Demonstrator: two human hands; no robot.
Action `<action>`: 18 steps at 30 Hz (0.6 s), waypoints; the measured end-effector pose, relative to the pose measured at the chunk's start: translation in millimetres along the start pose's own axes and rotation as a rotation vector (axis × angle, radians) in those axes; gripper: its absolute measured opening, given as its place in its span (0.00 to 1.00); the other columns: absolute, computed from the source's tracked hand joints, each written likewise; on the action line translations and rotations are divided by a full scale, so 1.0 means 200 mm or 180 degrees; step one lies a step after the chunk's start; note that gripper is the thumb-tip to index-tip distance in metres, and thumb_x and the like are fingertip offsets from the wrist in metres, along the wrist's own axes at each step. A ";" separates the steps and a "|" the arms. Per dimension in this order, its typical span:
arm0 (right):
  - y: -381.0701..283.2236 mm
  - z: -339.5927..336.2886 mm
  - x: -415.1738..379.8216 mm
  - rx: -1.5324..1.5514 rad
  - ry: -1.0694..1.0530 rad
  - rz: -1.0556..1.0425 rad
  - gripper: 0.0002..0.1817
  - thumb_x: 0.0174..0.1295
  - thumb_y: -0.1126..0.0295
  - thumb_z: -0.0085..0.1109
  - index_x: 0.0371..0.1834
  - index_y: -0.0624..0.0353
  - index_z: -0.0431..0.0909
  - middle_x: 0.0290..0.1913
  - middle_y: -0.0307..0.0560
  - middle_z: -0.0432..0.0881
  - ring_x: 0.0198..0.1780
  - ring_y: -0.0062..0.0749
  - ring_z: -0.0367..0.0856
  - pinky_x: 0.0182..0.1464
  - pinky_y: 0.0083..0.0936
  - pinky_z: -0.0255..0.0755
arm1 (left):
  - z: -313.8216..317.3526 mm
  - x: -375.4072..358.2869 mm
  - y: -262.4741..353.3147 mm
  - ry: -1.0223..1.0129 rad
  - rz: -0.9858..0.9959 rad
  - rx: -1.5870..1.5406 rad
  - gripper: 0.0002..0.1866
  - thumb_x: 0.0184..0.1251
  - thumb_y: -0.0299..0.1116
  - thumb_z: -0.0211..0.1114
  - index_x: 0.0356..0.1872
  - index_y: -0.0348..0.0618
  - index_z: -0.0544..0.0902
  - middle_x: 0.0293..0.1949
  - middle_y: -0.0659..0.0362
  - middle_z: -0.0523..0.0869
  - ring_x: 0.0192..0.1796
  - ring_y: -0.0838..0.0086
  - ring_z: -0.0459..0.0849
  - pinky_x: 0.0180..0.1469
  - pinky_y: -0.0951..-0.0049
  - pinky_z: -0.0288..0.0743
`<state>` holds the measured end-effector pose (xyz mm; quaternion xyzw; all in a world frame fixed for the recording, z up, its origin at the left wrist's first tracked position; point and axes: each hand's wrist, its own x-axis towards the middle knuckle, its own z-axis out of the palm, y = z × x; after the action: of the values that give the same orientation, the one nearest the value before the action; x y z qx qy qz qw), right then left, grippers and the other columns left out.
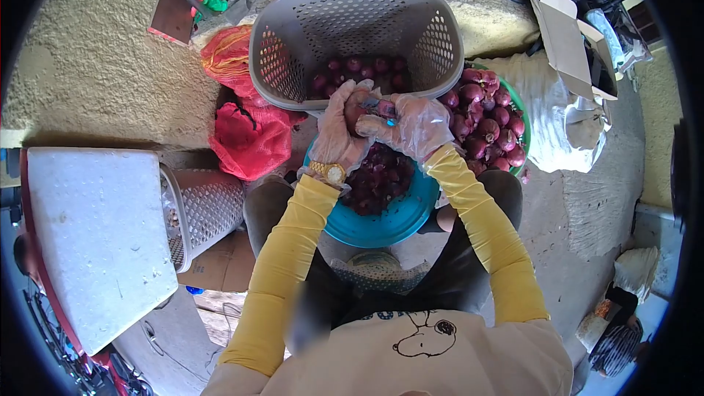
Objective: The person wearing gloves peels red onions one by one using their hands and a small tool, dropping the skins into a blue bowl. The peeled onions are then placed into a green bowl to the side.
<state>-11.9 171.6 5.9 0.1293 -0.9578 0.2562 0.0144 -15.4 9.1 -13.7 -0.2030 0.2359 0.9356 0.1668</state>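
My left hand (341, 132), in a clear plastic glove with a gold watch at the wrist, is closed around a red onion (357, 111). My right hand (424, 126), also gloved, meets it from the other side, its fingers closed at the onion. A small bit of blue shows by the right fingertips; what it belongs to is hidden. Below both hands sits a blue basin (411, 213) holding dark red onion skins (378, 183). Just beyond them stands a grey perforated basket (352, 7) with several red onions (367, 67) at its bottom.
A green-rimmed basin (523, 114) heaped with red onions (488, 128) stands at right, beside a white sack (554, 114). Red mesh sacks (253, 143) lie left of the basket. Further left are a tipped light basket (209, 205) and a white foam box (99, 235).
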 end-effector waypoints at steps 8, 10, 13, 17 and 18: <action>0.01 0.10 -0.02 0.0414 -0.0255 0.0356 0.41 0.64 0.26 0.55 0.35 0.60 0.89 0.30 0.62 0.87 0.39 0.60 0.88 0.43 0.46 0.81 | -0.11 0.05 -0.07 0.0055 0.0652 -0.0107 0.16 0.77 0.41 0.63 0.53 0.38 0.84 0.42 0.54 0.90 0.47 0.66 0.86 0.52 0.65 0.82; 0.00 0.11 -0.02 0.0823 -0.0290 0.0443 0.43 0.66 0.26 0.51 0.35 0.61 0.89 0.31 0.65 0.86 0.40 0.62 0.87 0.44 0.47 0.80 | -0.12 0.05 -0.07 -0.0015 0.0573 -0.0106 0.16 0.78 0.39 0.61 0.54 0.38 0.83 0.41 0.53 0.90 0.48 0.65 0.86 0.56 0.64 0.81; -0.02 0.12 -0.02 0.1375 -0.0441 0.0602 0.45 0.69 0.26 0.46 0.34 0.64 0.89 0.31 0.69 0.85 0.41 0.66 0.86 0.45 0.48 0.78 | -0.12 0.05 -0.09 -0.0034 0.0915 0.0136 0.16 0.78 0.40 0.61 0.54 0.39 0.83 0.43 0.53 0.90 0.47 0.66 0.86 0.55 0.64 0.81; 0.01 0.14 -0.01 0.1607 -0.0633 0.0784 0.47 0.70 0.25 0.44 0.31 0.66 0.87 0.29 0.70 0.83 0.37 0.65 0.84 0.44 0.48 0.75 | -0.07 0.04 -0.09 -0.0264 0.1192 0.0176 0.16 0.78 0.41 0.62 0.54 0.38 0.84 0.46 0.54 0.89 0.50 0.65 0.86 0.58 0.62 0.81; 0.02 0.13 0.00 0.1608 -0.0631 0.0783 0.47 0.70 0.25 0.44 0.31 0.66 0.87 0.29 0.70 0.83 0.37 0.65 0.84 0.44 0.48 0.75 | -0.06 0.03 -0.08 -0.0333 0.1055 0.0054 0.16 0.78 0.41 0.63 0.54 0.38 0.84 0.47 0.53 0.89 0.51 0.64 0.86 0.59 0.62 0.81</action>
<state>-11.2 161.8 -17.7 0.0361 -0.8689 0.4724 -0.1431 -11.1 17.5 -31.1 -0.1110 0.2651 0.9575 0.0240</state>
